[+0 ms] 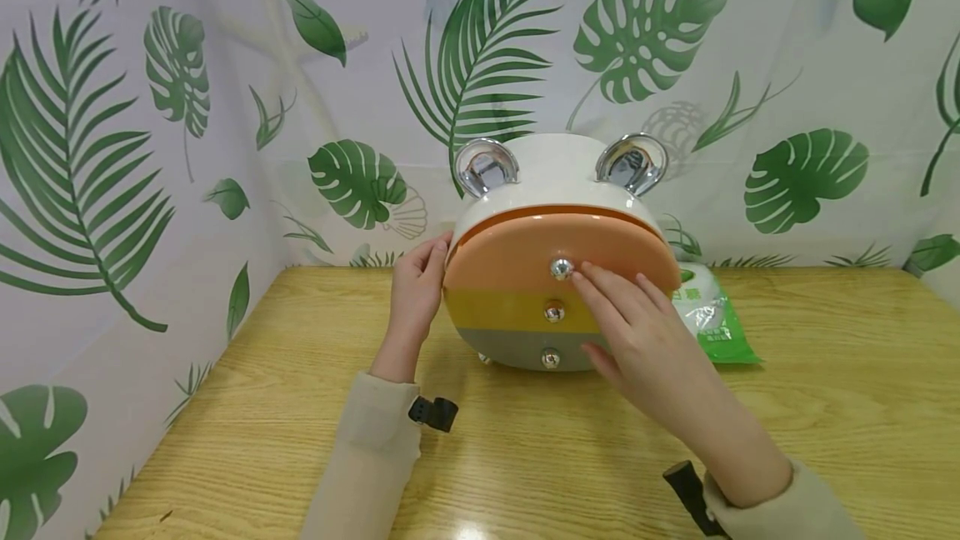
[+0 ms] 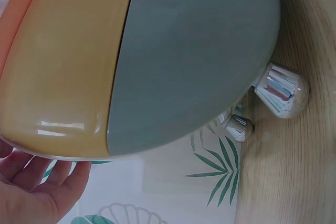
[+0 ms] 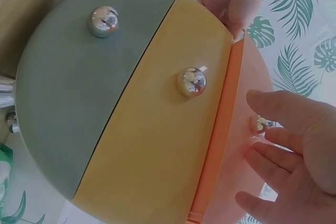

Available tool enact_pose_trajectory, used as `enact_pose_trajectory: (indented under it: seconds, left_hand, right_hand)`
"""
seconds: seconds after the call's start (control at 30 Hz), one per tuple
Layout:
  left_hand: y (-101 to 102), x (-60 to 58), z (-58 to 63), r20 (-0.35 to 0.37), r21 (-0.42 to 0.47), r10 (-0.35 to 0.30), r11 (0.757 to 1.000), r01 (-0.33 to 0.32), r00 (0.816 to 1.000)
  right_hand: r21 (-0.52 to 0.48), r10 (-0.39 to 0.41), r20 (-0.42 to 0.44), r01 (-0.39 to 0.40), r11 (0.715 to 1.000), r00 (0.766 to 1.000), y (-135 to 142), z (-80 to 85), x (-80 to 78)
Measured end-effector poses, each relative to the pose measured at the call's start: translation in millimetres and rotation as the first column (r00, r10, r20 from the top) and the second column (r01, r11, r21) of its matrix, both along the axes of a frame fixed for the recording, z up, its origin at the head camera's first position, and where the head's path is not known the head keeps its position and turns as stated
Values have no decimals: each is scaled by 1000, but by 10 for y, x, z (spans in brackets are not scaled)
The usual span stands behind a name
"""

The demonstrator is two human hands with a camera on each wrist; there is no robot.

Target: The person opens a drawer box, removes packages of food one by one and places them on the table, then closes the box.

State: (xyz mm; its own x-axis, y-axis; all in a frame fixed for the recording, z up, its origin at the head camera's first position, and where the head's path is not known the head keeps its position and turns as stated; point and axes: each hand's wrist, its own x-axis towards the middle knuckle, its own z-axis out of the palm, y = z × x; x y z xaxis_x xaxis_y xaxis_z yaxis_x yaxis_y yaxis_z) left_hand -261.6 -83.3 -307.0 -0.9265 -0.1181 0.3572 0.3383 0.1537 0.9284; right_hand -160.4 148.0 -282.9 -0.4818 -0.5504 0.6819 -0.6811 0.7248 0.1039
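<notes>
A small storage box (image 1: 558, 165) with a white shell and two silvery ears stands on the table. Its front has an orange drawer (image 1: 510, 252) on top, a yellow drawer (image 1: 487, 307) in the middle and a grey drawer (image 1: 502, 346) below, each with a silver knob. The orange drawer juts out slightly, leaving a gap along its upper edge. My left hand (image 1: 418, 286) rests against the box's left side; its fingertips are partly hidden in the left wrist view. Fingers of my right hand (image 1: 652, 348) extend to the orange drawer's front beside its knob (image 1: 562, 268).
Behind the box on the right lies a green and white plastic packet (image 1: 723, 323), partly covered by my right hand. The wooden table (image 1: 840, 407) meets a leaf-patterned cloth (image 1: 525, 65) at the back and left. Silvery feet (image 2: 283, 93) hold up the box.
</notes>
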Motion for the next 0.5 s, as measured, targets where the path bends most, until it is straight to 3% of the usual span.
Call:
enact_pose_trajectory:
  seconds: [0.5]
  left_hand:
    - [3, 5, 2, 2, 15, -2, 1000, 2, 1000]
  right_hand:
    - [26, -52, 38, 51, 998, 998, 27, -52, -61]
